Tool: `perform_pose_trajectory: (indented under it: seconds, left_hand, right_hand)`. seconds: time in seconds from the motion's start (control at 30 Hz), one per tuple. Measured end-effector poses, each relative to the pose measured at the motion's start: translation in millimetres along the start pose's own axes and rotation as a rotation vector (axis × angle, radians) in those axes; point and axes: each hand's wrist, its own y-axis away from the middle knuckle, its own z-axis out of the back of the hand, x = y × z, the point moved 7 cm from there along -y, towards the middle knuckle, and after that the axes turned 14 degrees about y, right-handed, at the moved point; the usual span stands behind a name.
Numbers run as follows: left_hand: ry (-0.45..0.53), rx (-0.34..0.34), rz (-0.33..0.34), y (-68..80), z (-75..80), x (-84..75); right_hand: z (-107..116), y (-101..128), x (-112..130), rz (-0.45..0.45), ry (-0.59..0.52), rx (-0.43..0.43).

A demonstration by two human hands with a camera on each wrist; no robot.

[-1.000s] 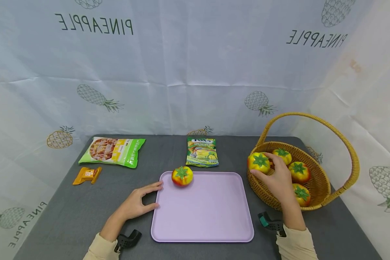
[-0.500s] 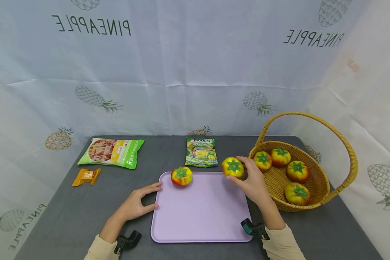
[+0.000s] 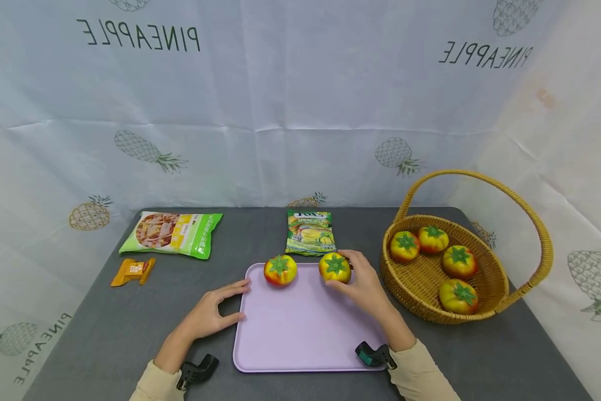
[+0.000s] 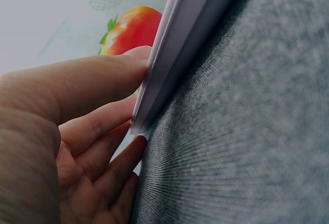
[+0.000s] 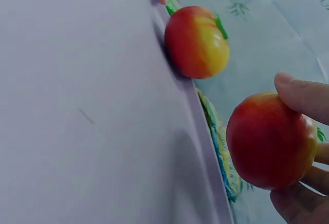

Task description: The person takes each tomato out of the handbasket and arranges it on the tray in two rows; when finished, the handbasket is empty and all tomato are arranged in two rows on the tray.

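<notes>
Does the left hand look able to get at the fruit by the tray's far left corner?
Probably yes: the left hand touches the tray near that fruit, with nothing visible between them.

Left grip (image 3: 209,315) spread, thumb (image 4: 85,82) apart — right grip (image 3: 362,283) curled, lower fingers (image 5: 295,202) apparently bent

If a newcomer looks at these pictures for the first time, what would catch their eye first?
Probably the wicker basket at the table's right end, with four red-and-yellow fruits inside. Next comes the pale purple tray in the middle, with one similar fruit at its far left corner and another fruit in the right-hand grip near its far edge.
</notes>
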Motion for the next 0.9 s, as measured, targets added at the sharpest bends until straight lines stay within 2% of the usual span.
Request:
perform_pose_trajectory:
  seconds: [0.23,0.5,0.9]
  left_hand:
    - [-0.007,-0.007,-0.005,1.3,0.3,-0.5]
    - [-0.01,-0.009,0.005,0.4,-0.7,-1.1]
    - [-0.013,-0.005,0.021,-0.5,1.2,-0.9]
  right_hand:
    - [-23,-10,11,-0.021,-0.04,0.102]
    - [-36,-19,17,-0.019,-0.039,0.143]
    - [-43,-16,13,-0.015,-0.045,0.185]
